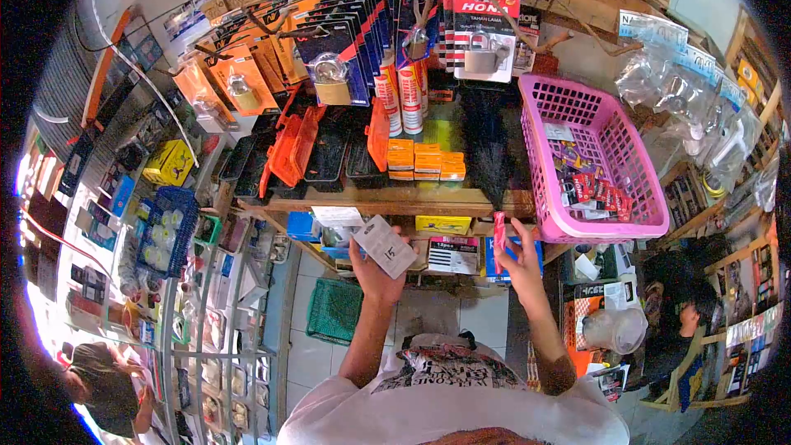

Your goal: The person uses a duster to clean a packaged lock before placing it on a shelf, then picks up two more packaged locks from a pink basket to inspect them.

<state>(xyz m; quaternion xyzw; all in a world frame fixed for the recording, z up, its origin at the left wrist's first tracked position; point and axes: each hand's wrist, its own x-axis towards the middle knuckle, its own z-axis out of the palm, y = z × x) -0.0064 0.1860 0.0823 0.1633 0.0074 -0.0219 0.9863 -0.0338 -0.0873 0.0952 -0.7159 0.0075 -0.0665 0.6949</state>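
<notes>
My left hand (371, 278) is closed on a grey card (385, 249) with "15" written on it, held in front of the wooden shelf edge. Whatever the card's other side carries is hidden. In my right hand (519, 259), thumb and fingers pinch a slim red-pink item (499, 233), upright near the shelf edge; its exact kind is too small to make out. Just to the right of that hand, a pink plastic basket (535, 202) holds small red packets (601, 196) and purple ones. Small orange boxes (427, 161) stand stacked on the shelf between my hands.
Carded padlocks (486, 53) hang above the shelf. Open orange-lidded black cases (329, 152) and glue-like tubes (410, 99) stand below them. A green basket (334, 311) sits on the tiled floor. Other people (103, 387) are at the lower left and right. Glass shelving runs along the left.
</notes>
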